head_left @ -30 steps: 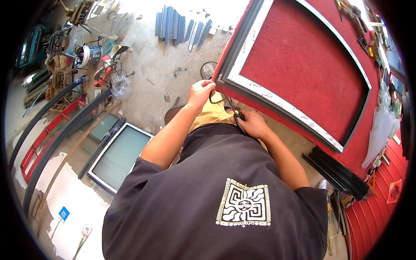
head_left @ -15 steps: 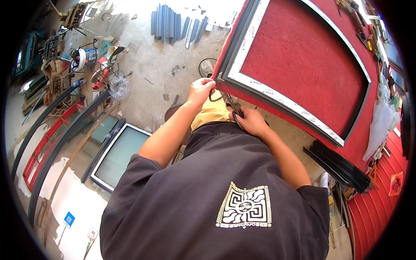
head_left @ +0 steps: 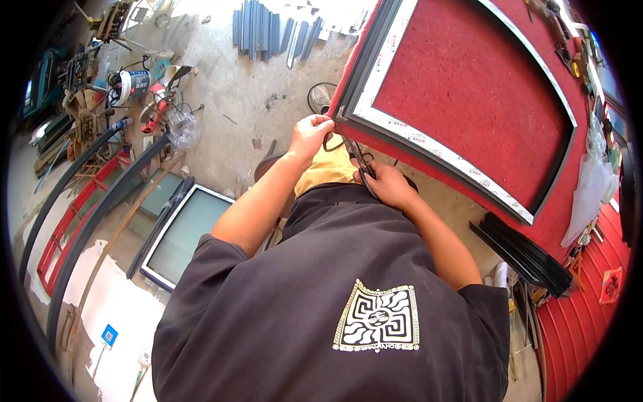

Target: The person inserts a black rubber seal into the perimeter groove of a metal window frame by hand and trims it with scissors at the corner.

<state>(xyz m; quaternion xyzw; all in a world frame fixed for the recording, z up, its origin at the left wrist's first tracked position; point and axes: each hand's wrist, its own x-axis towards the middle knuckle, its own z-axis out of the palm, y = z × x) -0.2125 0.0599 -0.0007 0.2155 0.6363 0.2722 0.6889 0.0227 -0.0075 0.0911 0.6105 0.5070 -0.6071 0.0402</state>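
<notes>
A dark window frame (head_left: 422,161) with white printed film lies on a red-covered table, its near-left corner by my left hand (head_left: 312,137). The left fingers are closed in a pinch on a thin black strip (head_left: 327,143), which curls below them beside that corner. My right hand (head_left: 388,184), at waist height, is wrapped round the dark handles of scissors (head_left: 360,159). Their blades slant up and left toward the strip and the frame's corner. Whether the blades touch the strip is too small to tell.
Black profiles (head_left: 522,258) lie bundled under the table's right side. Dark strips (head_left: 258,30) are laid on the floor ahead. Leftward are a glazed panel (head_left: 187,234), long curved bars (head_left: 110,201), a white bucket (head_left: 130,87) and a red power tool (head_left: 157,110).
The scissors have come up slightly, and more of their blades shows near the left hand. My left hand stays at the frame's corner, still pinching the strip.
</notes>
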